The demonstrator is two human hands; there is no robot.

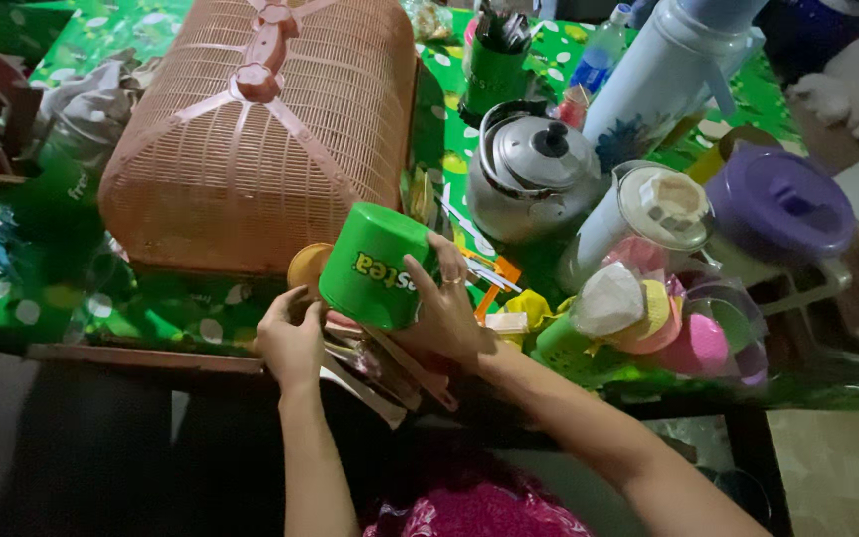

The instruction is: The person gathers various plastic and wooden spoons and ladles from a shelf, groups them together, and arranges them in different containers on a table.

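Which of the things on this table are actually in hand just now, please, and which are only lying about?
In hand:
- green cup, tipped over, held by the right hand
- left hand, beside the cup at the packets

Lying about:
- orange food cover
- kettle
- purple-lidded jug
- pale blue flask
- stacked plastic cups

We noted smooth, glossy plastic on the green cup (375,267). The orange food cover (251,139) was plastic latticework, matt and ribbed. The kettle (532,169) was dull brushed metal. The green patterned tablecloth (166,303) looked like shiny vinyl. The purple jug lid (782,202) was smooth plastic.
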